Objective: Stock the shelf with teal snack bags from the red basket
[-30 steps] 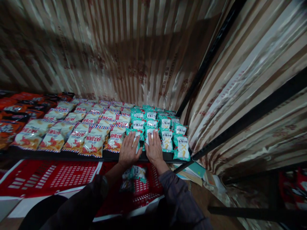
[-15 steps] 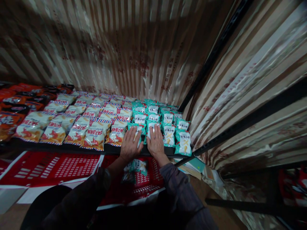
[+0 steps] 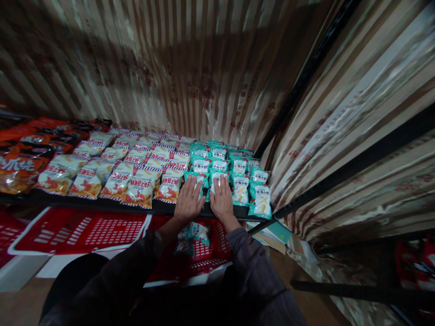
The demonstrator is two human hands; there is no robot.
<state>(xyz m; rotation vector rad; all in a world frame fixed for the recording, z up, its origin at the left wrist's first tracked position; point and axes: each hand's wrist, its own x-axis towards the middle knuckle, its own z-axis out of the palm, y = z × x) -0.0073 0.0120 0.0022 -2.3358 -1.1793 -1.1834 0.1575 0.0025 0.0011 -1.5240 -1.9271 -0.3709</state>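
Observation:
My left hand [image 3: 188, 200] lies flat on the front of a green-and-white snack bag [image 3: 198, 179], fingers stretched out. Beside it my right hand [image 3: 221, 201] rests, also flat, on another green-and-white snack bag [image 3: 216, 175] in the front row. Both hands hide the lower parts of these bags. Several more green snack bags [image 3: 241, 188] stand in rows behind and to the right. To the left, rows of white snack bags [image 3: 140, 184] with striped edges lean back on the black shelf [image 3: 112, 204].
Orange-and-black bags [image 3: 23, 165] fill the shelf's far left. Below the shelf are red baskets [image 3: 98, 231], one holding a few green bags [image 3: 200, 232]. Black metal posts [image 3: 306, 68] slant up at the right. Striped curtains [image 3: 190, 68] hang behind and at the right.
The view has shifted slightly, so the shelf and bags on the left appear further right. Both hands stay flat on the same green bags.

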